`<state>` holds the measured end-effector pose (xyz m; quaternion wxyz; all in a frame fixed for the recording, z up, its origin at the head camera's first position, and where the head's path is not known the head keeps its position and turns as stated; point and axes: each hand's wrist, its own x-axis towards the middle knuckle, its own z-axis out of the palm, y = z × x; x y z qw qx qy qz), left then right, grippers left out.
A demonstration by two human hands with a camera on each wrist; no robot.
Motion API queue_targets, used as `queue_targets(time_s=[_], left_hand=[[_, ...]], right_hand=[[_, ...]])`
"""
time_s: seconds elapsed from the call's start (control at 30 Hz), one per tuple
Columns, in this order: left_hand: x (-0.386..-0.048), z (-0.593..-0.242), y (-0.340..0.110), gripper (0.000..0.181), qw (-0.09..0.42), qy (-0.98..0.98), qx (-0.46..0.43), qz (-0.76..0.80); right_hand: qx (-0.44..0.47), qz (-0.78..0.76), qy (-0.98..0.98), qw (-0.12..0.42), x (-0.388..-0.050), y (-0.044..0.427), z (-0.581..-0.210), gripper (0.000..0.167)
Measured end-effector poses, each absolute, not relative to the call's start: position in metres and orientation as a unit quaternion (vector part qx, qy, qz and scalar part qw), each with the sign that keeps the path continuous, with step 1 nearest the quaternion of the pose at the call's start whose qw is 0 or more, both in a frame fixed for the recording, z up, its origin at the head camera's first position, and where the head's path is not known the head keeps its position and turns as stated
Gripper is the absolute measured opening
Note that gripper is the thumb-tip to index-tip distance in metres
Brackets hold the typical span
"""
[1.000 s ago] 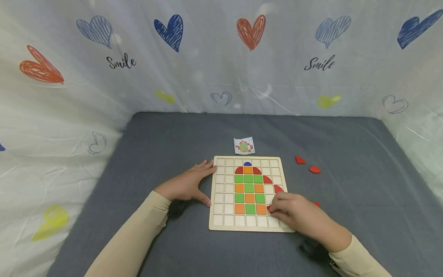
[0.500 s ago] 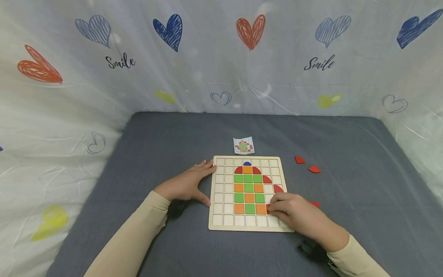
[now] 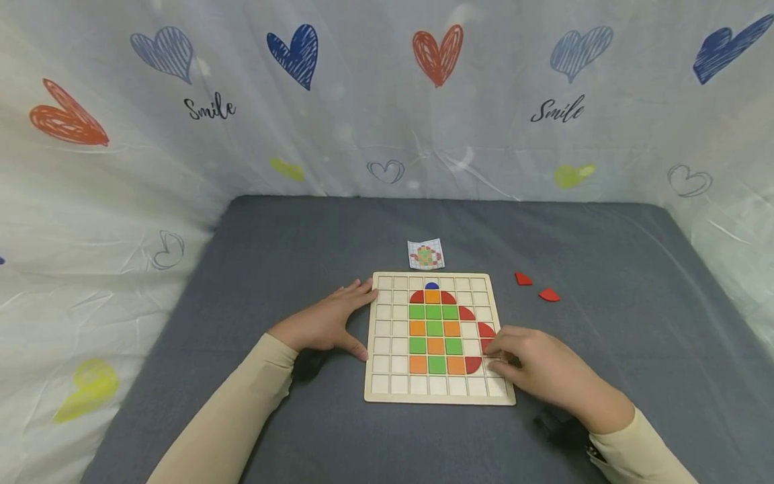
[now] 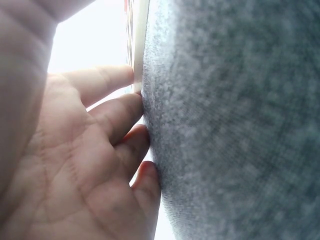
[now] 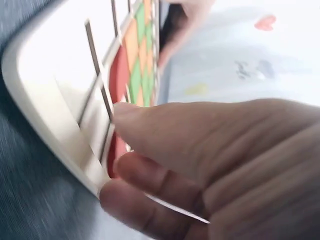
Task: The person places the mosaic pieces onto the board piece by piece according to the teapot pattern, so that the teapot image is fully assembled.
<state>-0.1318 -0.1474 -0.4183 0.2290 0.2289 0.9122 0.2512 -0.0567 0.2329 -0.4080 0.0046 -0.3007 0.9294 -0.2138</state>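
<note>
A wooden grid board lies on the grey cloth, bearing green and orange squares, red quarter-round tiles and a blue half-round tile. My left hand rests at the board's left edge, fingers and thumb spread; in the left wrist view the fingertips touch the board's side. Over the right edge, my right hand has thumb and fingers apart, with nothing seen between them. Just left of its thumb, a red quarter-round tile sits in a cell beside an orange square. Its index finger partly covers another red tile.
Two loose red tiles, one farther back and another nearer, lie right of the board. A small printed pattern card is behind it. A white curtain with hearts hangs at the back.
My right hand has let go of the red tile, which now lies flat in its cell, and has moved right. It now hides a loose red tile seen earlier. My left hand stays put.
</note>
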Motion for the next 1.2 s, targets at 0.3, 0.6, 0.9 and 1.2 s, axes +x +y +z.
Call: queue_targets(time_s=[0.3,0.6,0.9,1.2], left_hand=[[-0.133,-0.417,-0.147,0.123,0.229,0.913,0.228,0.249],[-0.132,-0.416,-0.147,0.123,0.229,0.912,0.229,0.253],[-0.133,-0.417,-0.148,0.123,0.230,0.912,0.231,0.250],[-0.132,-0.418,-0.148,0.123,0.233,0.912,0.230,0.249]], right_hand=[[-0.244,-0.199,0.949,0.020,-0.062,0.262,-0.399,0.025],[-0.226,-0.187,0.955,0.040,-0.062,0.279,-0.401,0.032],[-0.195,-0.161,0.966,0.057,-0.062,0.288,-0.405,0.035],[-0.196,-0.184,0.961,0.066,-0.063,0.290,-0.408,0.028]])
